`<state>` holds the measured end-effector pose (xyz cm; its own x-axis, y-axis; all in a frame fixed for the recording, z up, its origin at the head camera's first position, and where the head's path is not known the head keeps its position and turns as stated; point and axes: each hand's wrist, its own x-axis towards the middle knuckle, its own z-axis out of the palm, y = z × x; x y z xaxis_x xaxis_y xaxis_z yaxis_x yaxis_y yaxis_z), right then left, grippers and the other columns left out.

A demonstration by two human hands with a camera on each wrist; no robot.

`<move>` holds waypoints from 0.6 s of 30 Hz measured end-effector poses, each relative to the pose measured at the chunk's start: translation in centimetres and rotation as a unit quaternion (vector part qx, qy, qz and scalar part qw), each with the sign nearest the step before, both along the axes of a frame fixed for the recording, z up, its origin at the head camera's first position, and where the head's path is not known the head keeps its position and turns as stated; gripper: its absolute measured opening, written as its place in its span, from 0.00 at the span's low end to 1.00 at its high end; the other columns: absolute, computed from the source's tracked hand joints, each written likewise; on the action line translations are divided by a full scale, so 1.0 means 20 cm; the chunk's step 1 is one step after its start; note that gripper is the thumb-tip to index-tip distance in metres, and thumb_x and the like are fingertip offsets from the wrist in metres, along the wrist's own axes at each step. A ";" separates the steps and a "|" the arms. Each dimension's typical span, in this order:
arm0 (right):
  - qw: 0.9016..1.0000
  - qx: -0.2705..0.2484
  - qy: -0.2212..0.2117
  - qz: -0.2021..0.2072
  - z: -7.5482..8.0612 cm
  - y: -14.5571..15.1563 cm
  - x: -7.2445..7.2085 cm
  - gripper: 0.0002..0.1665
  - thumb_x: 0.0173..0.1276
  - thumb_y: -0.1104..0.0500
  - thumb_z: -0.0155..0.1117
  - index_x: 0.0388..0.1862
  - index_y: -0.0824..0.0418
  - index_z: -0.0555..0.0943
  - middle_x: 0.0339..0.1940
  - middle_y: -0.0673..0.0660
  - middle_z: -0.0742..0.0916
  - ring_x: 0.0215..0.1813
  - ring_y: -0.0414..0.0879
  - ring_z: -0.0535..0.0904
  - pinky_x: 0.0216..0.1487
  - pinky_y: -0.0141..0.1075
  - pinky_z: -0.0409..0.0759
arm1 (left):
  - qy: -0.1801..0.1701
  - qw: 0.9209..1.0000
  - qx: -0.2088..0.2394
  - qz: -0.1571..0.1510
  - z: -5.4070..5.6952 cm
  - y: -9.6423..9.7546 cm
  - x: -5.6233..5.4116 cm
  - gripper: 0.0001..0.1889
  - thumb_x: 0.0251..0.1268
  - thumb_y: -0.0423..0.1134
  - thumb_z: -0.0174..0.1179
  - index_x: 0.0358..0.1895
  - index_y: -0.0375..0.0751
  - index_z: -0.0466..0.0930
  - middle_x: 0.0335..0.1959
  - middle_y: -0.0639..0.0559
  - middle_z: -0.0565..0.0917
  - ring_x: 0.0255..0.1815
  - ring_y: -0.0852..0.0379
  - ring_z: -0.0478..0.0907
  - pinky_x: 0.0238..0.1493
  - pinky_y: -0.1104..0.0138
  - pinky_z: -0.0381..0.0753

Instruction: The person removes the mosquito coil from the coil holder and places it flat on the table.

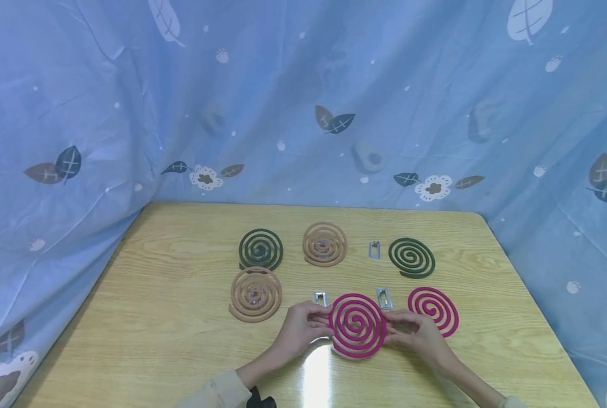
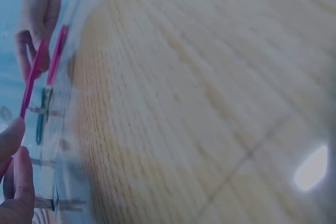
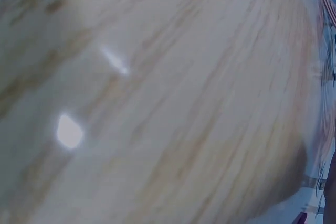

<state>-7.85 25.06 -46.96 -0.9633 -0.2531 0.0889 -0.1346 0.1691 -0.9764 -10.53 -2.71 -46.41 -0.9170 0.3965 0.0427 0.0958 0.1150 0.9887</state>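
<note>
A magenta mosquito coil (image 1: 357,326) is held at its two sides, above the front of the table. My left hand (image 1: 300,327) pinches its left rim, and my right hand (image 1: 422,335) grips the right rim. In the left wrist view the held coil (image 2: 32,80) appears edge-on between the fingers of both hands. Two small metal coil stands, one on the left (image 1: 321,298) and one on the right (image 1: 384,298), lie just beyond it. Close behind the right hand, another magenta coil (image 1: 446,311) lies partly covered by that hand.
Toward the back are a dark green coil (image 1: 260,249), a tan coil (image 1: 325,245), a third metal stand (image 1: 374,250) and another green coil (image 1: 412,258). A second tan coil (image 1: 255,294) overlaps the left green one. Blue patterned cloth (image 1: 283,113) hangs behind the wooden table (image 1: 171,317).
</note>
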 end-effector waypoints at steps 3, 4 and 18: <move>1.000 0.011 0.010 -0.003 -0.01 0.01 0.00 0.27 0.46 0.73 0.74 0.47 0.80 0.79 0.47 0.67 0.84 0.49 0.36 0.81 0.49 0.33 0.82 | 0.004 1.000 -0.005 -0.002 0.00 0.02 -0.01 0.20 0.45 0.20 0.69 0.47 0.20 0.78 0.37 0.39 0.81 0.35 0.51 0.85 0.40 0.73 0.84; 1.000 0.015 0.012 -0.005 -0.01 0.02 -0.01 0.26 0.46 0.73 0.74 0.47 0.80 0.79 0.46 0.67 0.84 0.48 0.36 0.81 0.48 0.32 0.82 | 0.003 1.000 -0.004 -0.002 0.00 0.02 -0.01 0.21 0.45 0.20 0.69 0.47 0.20 0.78 0.37 0.38 0.81 0.35 0.50 0.85 0.40 0.73 0.84; 0.999 0.040 -0.010 -0.029 0.00 0.03 -0.02 0.26 0.49 0.71 0.73 0.48 0.79 0.79 0.47 0.73 0.82 0.43 0.35 0.83 0.45 0.31 0.84 | -0.001 1.000 -0.011 0.016 0.01 0.06 -0.05 0.22 0.43 0.20 0.70 0.47 0.23 0.79 0.40 0.39 0.81 0.36 0.52 0.84 0.40 0.74 0.84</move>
